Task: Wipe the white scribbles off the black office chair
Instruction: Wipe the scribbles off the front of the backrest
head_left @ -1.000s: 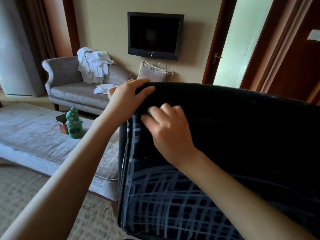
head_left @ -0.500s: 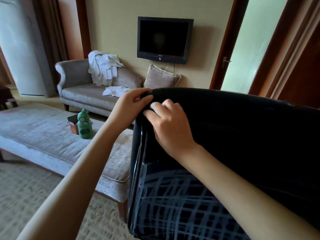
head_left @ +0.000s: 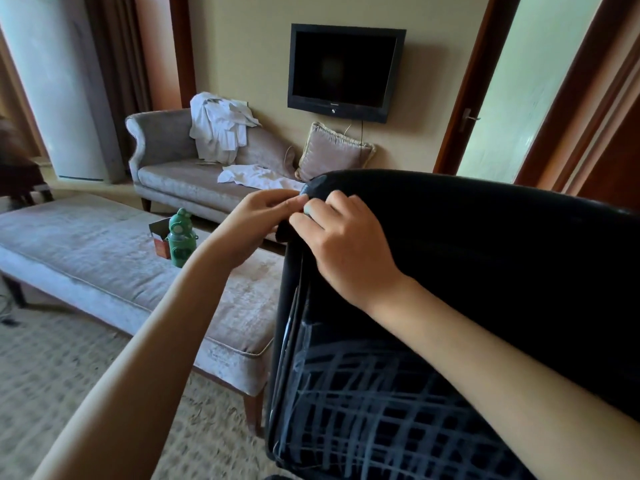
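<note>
black leather-like material covers the office chair, which fills the right and lower part of the view with its backrest towards the person; the upper part looks clean and dark, while the white scribbles cross the lower part in a dense grid, so i judge that much wiping is left to do. behind it, well apart, stands a long grey upholstered bench, and further back a grey sofa against the wall, under a dark television. both hands meet at the top left corner of the backrest, probably because this rounded edge is the place being cleaned now. the right hand lies on the front of the corner with fingers bent, pressing something small and pale under the fingertips, maybe a wipe, but i cannot tell what it is. the left hand comes from the side with its fingers curled closed at the chair edge, touching the right fingertips; it seems to steady the chair or pinch the same small thing. on the bench a small red open box stands just beside a green bottle; what the box holds is not visible.
</note>
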Action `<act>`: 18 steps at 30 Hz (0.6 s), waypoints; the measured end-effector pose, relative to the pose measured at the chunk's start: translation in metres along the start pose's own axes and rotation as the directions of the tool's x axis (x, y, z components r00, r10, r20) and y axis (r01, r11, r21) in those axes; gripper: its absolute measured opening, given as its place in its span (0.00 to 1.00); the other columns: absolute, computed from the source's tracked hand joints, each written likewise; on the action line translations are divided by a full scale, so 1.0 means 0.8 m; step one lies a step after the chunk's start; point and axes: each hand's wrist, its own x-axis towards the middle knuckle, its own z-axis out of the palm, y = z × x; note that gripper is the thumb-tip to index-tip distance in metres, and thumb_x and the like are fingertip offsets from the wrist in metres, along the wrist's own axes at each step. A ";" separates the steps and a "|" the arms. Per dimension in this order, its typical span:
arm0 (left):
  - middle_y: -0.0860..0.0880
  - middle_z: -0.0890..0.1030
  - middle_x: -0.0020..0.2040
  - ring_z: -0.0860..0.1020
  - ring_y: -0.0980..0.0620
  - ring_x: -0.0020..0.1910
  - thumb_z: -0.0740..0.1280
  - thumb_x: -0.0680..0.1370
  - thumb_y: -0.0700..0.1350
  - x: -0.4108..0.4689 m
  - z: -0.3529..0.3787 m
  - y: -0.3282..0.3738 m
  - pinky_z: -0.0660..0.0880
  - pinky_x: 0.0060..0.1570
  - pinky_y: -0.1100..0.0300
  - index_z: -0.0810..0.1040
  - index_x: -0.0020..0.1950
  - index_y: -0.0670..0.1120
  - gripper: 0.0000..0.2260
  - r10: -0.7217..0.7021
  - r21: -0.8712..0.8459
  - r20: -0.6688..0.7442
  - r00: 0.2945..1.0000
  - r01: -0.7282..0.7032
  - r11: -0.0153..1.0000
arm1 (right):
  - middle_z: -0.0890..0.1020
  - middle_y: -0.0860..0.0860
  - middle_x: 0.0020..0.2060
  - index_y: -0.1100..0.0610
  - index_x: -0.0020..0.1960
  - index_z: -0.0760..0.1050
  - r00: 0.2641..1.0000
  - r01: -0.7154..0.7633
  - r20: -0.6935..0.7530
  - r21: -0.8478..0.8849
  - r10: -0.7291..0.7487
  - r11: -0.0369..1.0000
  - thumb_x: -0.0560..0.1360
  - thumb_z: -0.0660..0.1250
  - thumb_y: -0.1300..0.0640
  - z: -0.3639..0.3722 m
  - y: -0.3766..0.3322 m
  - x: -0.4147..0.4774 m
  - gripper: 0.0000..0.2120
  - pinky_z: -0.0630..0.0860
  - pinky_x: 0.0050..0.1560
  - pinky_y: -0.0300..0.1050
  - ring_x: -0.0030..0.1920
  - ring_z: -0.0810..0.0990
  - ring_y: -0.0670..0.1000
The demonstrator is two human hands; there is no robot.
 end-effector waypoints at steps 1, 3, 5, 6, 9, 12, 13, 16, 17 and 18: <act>0.56 0.78 0.35 0.75 0.59 0.36 0.64 0.78 0.48 0.001 -0.003 -0.002 0.72 0.41 0.65 0.81 0.50 0.45 0.08 -0.020 -0.025 0.035 0.999 0.021 0.999 | 0.75 0.54 0.32 0.58 0.35 0.75 1.000 0.003 -0.007 -0.001 -0.003 1.000 0.74 0.60 0.68 0.000 -0.006 -0.011 0.12 0.64 0.37 0.48 0.34 0.72 0.56; 0.55 0.81 0.41 0.78 0.55 0.44 0.66 0.77 0.52 0.003 -0.008 -0.007 0.72 0.54 0.54 0.81 0.54 0.47 0.12 -0.053 -0.037 0.063 0.997 0.056 0.998 | 0.73 0.54 0.32 0.58 0.34 0.74 0.998 0.061 0.014 -0.015 -0.060 0.998 0.75 0.62 0.68 -0.003 -0.023 -0.044 0.13 0.64 0.37 0.49 0.34 0.71 0.56; 0.54 0.81 0.43 0.78 0.53 0.48 0.66 0.76 0.53 0.001 -0.008 -0.008 0.70 0.59 0.48 0.81 0.55 0.48 0.13 -0.062 -0.038 0.065 0.996 0.064 0.997 | 0.75 0.53 0.33 0.59 0.35 0.76 0.988 0.139 0.070 -0.014 -0.137 0.990 0.73 0.65 0.68 -0.004 -0.043 -0.078 0.10 0.65 0.38 0.49 0.34 0.71 0.55; 0.54 0.81 0.43 0.78 0.54 0.48 0.66 0.76 0.53 0.001 -0.007 -0.007 0.71 0.58 0.49 0.81 0.54 0.48 0.12 -0.062 -0.044 0.063 0.996 0.065 0.997 | 0.77 0.53 0.34 0.59 0.36 0.77 0.983 0.162 0.089 -0.001 -0.161 0.987 0.72 0.66 0.68 -0.005 -0.047 -0.086 0.09 0.65 0.38 0.48 0.34 0.72 0.55; 0.57 0.81 0.38 0.78 0.59 0.42 0.64 0.78 0.50 -0.002 0.001 -0.006 0.72 0.49 0.59 0.80 0.51 0.49 0.08 -0.063 -0.095 0.036 0.997 0.066 0.993 | 0.75 0.53 0.33 0.57 0.35 0.76 0.975 0.196 0.103 0.036 -0.199 0.980 0.72 0.68 0.65 -0.008 -0.035 -0.071 0.08 0.63 0.37 0.49 0.34 0.71 0.55; 0.58 0.80 0.34 0.77 0.62 0.36 0.62 0.79 0.47 -0.004 0.007 -0.005 0.71 0.41 0.64 0.79 0.50 0.48 0.07 -0.051 -0.115 0.015 0.999 0.052 0.992 | 0.75 0.53 0.34 0.57 0.36 0.76 0.995 0.085 0.046 -0.012 -0.085 0.996 0.75 0.64 0.65 -0.017 -0.008 -0.037 0.10 0.64 0.37 0.50 0.35 0.72 0.56; 0.58 0.80 0.33 0.77 0.62 0.35 0.61 0.80 0.47 -0.004 0.008 -0.006 0.71 0.41 0.65 0.79 0.50 0.48 0.07 -0.047 -0.108 0.010 0.999 0.048 0.993 | 0.76 0.53 0.35 0.57 0.37 0.77 0.999 0.005 0.037 -0.028 -0.004 1.000 0.75 0.63 0.66 -0.021 -0.002 -0.030 0.10 0.64 0.37 0.49 0.36 0.73 0.56; 0.58 0.80 0.36 0.78 0.60 0.38 0.62 0.80 0.47 -0.005 0.011 -0.006 0.72 0.45 0.62 0.80 0.49 0.50 0.07 -0.035 -0.084 -0.039 0.999 0.031 0.996 | 0.78 0.54 0.37 0.58 0.37 0.77 0.989 -0.142 0.028 -0.025 0.143 0.989 0.73 0.64 0.67 -0.024 -0.019 -0.045 0.08 0.63 0.38 0.50 0.37 0.72 0.57; 0.57 0.80 0.36 0.78 0.59 0.39 0.62 0.80 0.47 -0.005 0.012 -0.007 0.72 0.45 0.61 0.80 0.49 0.50 0.07 -0.027 -0.069 -0.072 0.997 0.022 0.997 | 0.79 0.55 0.38 0.58 0.37 0.77 0.993 -0.113 0.044 -0.013 0.114 0.993 0.72 0.65 0.67 -0.022 -0.032 -0.061 0.08 0.64 0.38 0.50 0.37 0.73 0.57; 0.57 0.80 0.37 0.77 0.58 0.40 0.63 0.79 0.48 -0.006 0.013 -0.008 0.72 0.46 0.59 0.81 0.50 0.49 0.07 -0.017 -0.049 -0.112 0.994 0.012 0.999 | 0.80 0.55 0.40 0.59 0.37 0.78 0.996 -0.058 0.061 -0.001 0.058 0.998 0.73 0.66 0.67 -0.022 -0.042 -0.078 0.08 0.66 0.38 0.50 0.37 0.74 0.57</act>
